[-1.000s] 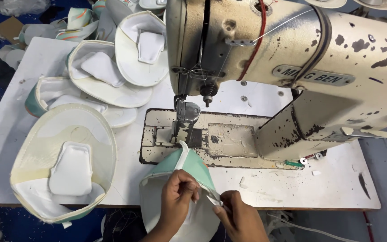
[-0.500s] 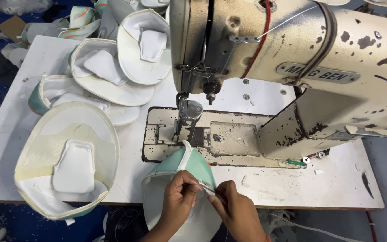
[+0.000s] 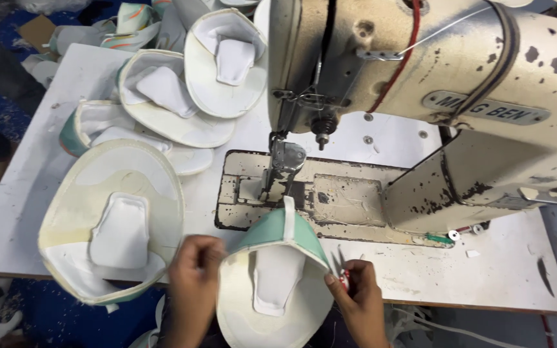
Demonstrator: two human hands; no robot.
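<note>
The left hand (image 3: 193, 277) now grips the left edge of the shoe upper (image 3: 277, 280), fingers curled and pinching the material, whereas half a second ago it sat over the middle of the piece, close to the other hand. The right hand (image 3: 354, 293) has shifted out to the right edge, its fingers closed around a small thread snip (image 3: 341, 267) with a red detail; whether it also presses on the upper's edge cannot be told. The upper lies in front of the sewing machine (image 3: 433, 96), its mint-green band just short of the presser foot (image 3: 283, 169) and clear of the needle plate (image 3: 330, 200). With the hands parted, the white lining and tongue pad face up, fully exposed. This spread suggests that trimming at the centre is finished and the piece is being held open. Finished uppers (image 3: 114, 222) lie stacked to the left of the machine
</note>
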